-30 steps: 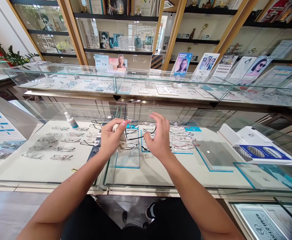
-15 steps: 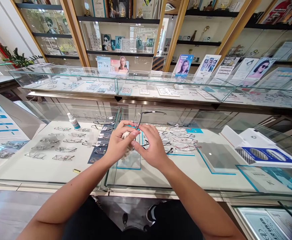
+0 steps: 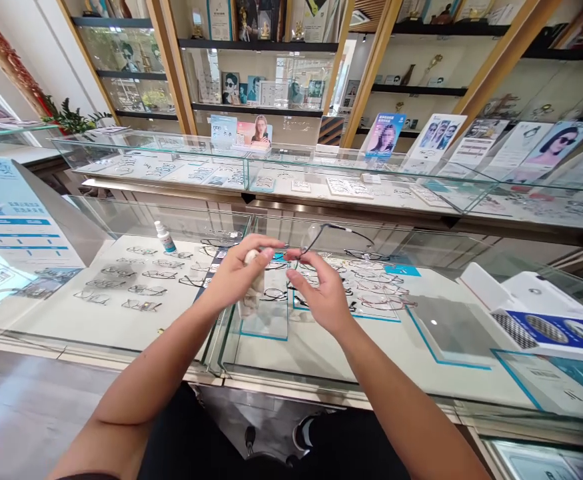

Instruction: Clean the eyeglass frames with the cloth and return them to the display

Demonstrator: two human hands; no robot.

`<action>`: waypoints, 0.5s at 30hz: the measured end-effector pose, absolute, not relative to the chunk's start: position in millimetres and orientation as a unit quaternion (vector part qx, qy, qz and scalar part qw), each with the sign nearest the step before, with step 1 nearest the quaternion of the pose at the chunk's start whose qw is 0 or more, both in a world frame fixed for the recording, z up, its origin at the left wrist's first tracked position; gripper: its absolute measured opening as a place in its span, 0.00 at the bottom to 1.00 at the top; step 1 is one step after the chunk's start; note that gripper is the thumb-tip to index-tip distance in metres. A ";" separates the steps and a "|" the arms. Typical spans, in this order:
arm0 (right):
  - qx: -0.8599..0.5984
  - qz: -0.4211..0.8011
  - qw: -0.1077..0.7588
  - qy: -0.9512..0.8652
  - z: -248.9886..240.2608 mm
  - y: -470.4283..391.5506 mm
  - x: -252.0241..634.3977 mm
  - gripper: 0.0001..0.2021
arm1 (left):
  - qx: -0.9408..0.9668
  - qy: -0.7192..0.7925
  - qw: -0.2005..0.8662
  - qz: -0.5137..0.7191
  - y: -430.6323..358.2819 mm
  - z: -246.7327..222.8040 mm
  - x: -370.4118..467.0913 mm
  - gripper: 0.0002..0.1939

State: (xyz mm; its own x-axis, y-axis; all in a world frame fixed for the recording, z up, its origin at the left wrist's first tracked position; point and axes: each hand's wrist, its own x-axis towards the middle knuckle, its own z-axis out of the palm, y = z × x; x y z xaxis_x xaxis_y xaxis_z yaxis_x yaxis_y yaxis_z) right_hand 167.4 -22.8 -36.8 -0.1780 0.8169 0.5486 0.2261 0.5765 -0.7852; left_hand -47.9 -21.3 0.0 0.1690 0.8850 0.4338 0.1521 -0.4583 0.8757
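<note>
My right hand (image 3: 325, 293) pinches a pair of glasses (image 3: 338, 228) between thumb and fingers, above the glass counter. One dark temple of the glasses rises and curves off to the right; much of the rest is hard to make out. Just to the left, my left hand (image 3: 236, 273) is closed around a crumpled whitish cloth (image 3: 249, 305) that hangs below the palm. Its fingertips point towards the glasses, with a small gap between the two hands. Under them, several more frames lie inside the display case, partly hidden by my hands.
A white spray bottle (image 3: 165, 238) stands at the left back among rows of glasses (image 3: 146, 290). To the right is an open white and blue box (image 3: 536, 323). Glass edges of the counter (image 3: 321, 393) run along the front. A longer display case (image 3: 301, 193) stands behind.
My hands have moved apart; the glasses now sit in my right hand, and more of the cloth shows in my left. The view has shifted slightly left.
</note>
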 end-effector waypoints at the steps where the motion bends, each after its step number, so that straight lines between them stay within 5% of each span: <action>1: -0.368 0.276 0.529 -0.713 -37.1 -20.8 169.2 0.14 | 0.660 0.413 0.343 0.526 -18.7 3.8 -56.7 0.18; 10: -0.392 0.229 0.533 -0.714 -38.4 -15.0 176.1 0.14 | 0.385 0.533 0.380 0.651 -15.5 14.8 -161.4 0.20; 15: -0.387 0.215 0.532 -0.722 -40.1 -17.4 176.9 0.14 | 0.355 0.679 0.257 0.589 -11.4 -12.2 -222.4 0.26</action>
State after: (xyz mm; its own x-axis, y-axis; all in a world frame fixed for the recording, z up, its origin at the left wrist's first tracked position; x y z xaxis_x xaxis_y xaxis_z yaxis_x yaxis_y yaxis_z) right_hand 176.9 -17.4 -40.1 -0.1339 0.7876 0.6014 0.3293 0.6078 -0.7226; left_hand -222.4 -11.4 -12.2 -0.6163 0.7845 0.0687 0.1780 0.0538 0.9826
